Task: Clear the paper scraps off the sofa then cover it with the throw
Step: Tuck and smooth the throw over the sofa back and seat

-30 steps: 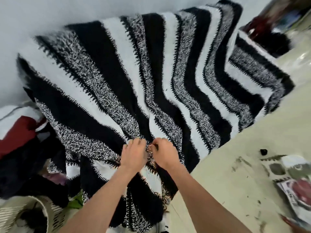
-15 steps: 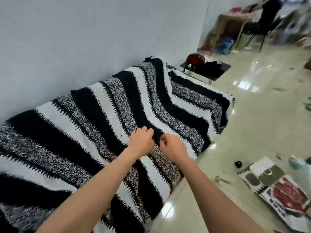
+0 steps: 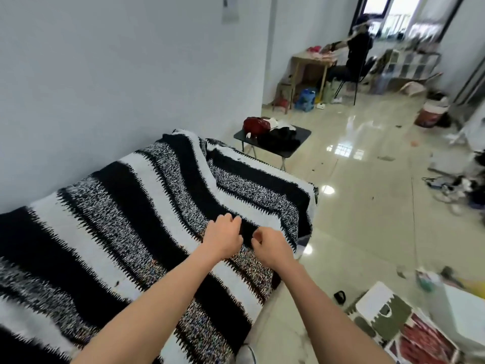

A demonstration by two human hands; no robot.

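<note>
A black, white and speckled striped throw lies spread over the sofa along the left wall, covering the backrest, the seat and the far armrest. Its front edge hangs down towards the floor. Both my arms reach out over the seat near that edge. My left hand and my right hand hover close together just above the throw. Their fingers are curled in, and no fabric shows bunched or lifted in either. No paper scraps show on the throw.
A low black table with a red bag and dark clothes stands past the sofa's far end. Printed paper bags and a white box lie on the glossy floor at lower right. A person sits at a desk far back.
Both hands have let go of the throw's front edge and risen above the seat. The view has lifted from the sofa front to the room beyond.
</note>
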